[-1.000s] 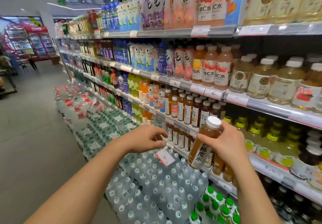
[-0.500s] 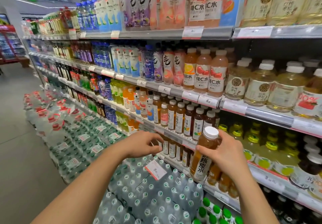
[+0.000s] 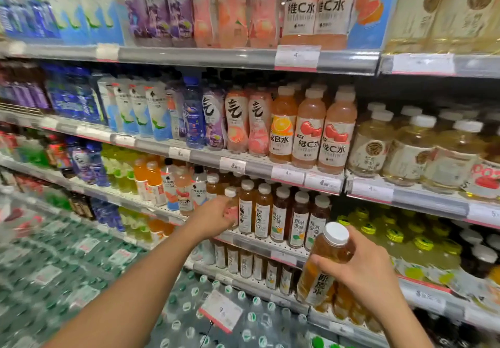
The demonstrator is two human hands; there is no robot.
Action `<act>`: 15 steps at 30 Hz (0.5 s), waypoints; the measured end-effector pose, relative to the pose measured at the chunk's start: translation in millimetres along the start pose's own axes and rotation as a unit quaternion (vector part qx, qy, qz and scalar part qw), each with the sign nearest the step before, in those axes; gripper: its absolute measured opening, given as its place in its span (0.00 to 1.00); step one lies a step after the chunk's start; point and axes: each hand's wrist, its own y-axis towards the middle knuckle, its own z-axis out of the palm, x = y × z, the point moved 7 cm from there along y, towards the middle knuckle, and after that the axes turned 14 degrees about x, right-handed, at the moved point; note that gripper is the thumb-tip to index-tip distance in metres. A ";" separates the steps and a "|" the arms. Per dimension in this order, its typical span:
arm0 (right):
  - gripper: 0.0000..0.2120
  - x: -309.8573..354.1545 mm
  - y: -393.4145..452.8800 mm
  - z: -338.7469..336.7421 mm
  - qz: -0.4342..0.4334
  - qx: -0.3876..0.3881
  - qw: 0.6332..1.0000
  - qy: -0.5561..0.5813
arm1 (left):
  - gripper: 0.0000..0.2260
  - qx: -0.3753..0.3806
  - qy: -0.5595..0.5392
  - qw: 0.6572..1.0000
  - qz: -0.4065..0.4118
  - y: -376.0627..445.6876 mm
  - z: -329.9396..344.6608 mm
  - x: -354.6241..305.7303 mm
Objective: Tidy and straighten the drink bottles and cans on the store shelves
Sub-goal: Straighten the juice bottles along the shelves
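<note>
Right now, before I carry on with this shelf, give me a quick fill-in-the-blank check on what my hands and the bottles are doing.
1. The right hand holds an amber bottle with a ____ cap.
2. That bottle is tilted, with its cap leaning toward the ____.
3. The left hand reaches a pink bottle on the shelf, just ____ of the brown tea bottles.

Missing words: white; right; left

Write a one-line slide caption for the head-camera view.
Right hand holds an amber white-capped bottle off the shelf while the left hand grips a pink-labelled bottle in the shelf row.
</note>
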 end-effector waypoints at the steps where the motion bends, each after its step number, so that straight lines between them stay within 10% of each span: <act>1: 0.22 2.5 3.0 4.2 0.007 -0.004 1.000 0.000 | 0.24 0.002 0.001 1.000 0.005 11.3 -0.1 7.7; 15: 0.25 37.1 28.9 39.5 0.055 -0.057 0.996 -0.048 | 0.34 0.021 -0.017 0.999 0.032 122.9 19.5 60.8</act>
